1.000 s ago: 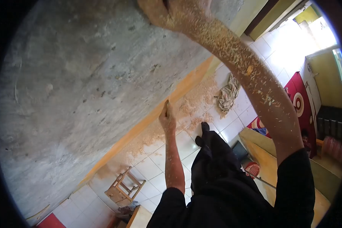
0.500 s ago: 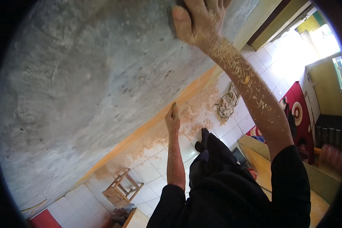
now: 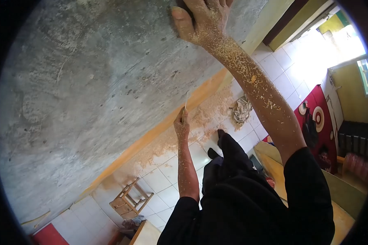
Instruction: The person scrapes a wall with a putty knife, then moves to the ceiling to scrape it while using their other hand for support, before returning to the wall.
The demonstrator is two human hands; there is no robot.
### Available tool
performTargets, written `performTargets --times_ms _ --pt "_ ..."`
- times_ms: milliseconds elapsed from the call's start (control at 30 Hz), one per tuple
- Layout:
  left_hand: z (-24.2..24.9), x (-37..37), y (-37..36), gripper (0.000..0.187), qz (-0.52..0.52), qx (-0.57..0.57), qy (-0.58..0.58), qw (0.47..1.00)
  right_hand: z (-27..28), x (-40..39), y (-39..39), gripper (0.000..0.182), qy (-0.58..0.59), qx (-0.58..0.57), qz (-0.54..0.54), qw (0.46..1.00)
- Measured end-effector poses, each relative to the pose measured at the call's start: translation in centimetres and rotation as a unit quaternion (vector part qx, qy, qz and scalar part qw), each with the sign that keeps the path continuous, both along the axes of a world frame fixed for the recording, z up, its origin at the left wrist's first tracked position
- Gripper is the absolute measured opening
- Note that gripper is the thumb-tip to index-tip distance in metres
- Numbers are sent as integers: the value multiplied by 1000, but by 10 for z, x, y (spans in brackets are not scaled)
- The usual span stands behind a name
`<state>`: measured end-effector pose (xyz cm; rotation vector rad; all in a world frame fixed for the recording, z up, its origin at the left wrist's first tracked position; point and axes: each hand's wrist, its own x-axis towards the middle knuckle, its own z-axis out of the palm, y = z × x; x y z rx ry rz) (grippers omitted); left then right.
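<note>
My right hand lies spread against the grey, mottled wall at the top, its fingertips partly cut off by the frame. Wood shavings cling to that wrist and forearm. Lower down, my left hand is closed round a thin pale object whose tip points up towards the wall. That hand is beside the orange band along the wall's lower edge. What the thin object is cannot be made out.
Shavings cover the tiled floor along the wall. A crumpled cloth lies near my feet. A wooden stool stands lower left. At right are a red patterned cloth, a person and a yellowish wooden piece.
My right hand has shifted left and slightly down. My left hand has moved slightly left, and the thin pale object now shows above it. The view has shifted a little.
</note>
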<state>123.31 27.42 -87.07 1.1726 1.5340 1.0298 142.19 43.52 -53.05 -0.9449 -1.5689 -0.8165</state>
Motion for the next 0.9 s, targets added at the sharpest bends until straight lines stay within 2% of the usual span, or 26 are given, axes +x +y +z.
performTargets --times_ms 33,100,167,200,233,267,300,367,433,500,533,600,633,700,767,800,867,900 --pt "7 -4 -2 43 2 -7 12 1000 -7 2 -3 49 13 -17 2 1000" --pt "4 -14 -8 43 5 -26 -3 1000 -59 26 -2 58 42 -49 47 997" --pt "-5 -20 -10 43 5 -28 -14 999 -130 41 -16 82 206 -86 58 973" --pt "-11 -22 -11 43 4 -21 -17 1000 -165 53 -28 87 253 -183 36 949" --pt "-13 -22 -9 43 5 -13 -19 1000 -195 64 -37 93 297 -279 17 913" --pt "-10 -17 -2 43 -5 1 8 1000 -225 71 -44 96 357 -354 60 862" --pt "-5 -6 8 43 -18 14 32 999 -244 76 -45 99 412 -424 100 800" --pt "12 8 9 44 -30 -16 59 998 -251 79 -40 101 559 -474 212 646" --pt "38 10 12 46 -30 -84 67 994 -274 84 -26 104 595 -496 213 596" --pt "4 -5 6 46 1 -62 30 998 -326 93 4 108 536 -493 110 677" --pt "-11 -7 4 46 15 -55 9 998 -325 100 10 110 524 -501 112 680" --pt "1 11 8 44 17 -81 37 996 -326 95 1 114 498 -533 121 673" --pt "2 22 10 43 18 -72 38 996 -322 93 4 117 575 -502 162 625" --pt "1 21 10 40 15 -26 43 999 -320 95 3 117 612 -526 218 549" --pt "2 20 13 39 31 -35 21 999 -323 105 3 117 617 -542 228 523" --pt "2 21 16 38 40 -37 9 998 -327 107 7 117 604 -551 215 534" --pt "4 38 25 37 20 -45 28 998 -336 106 6 117 607 -561 217 519" --pt "7 49 26 38 21 -64 19 998 -319 105 2 118 620 -563 231 495"
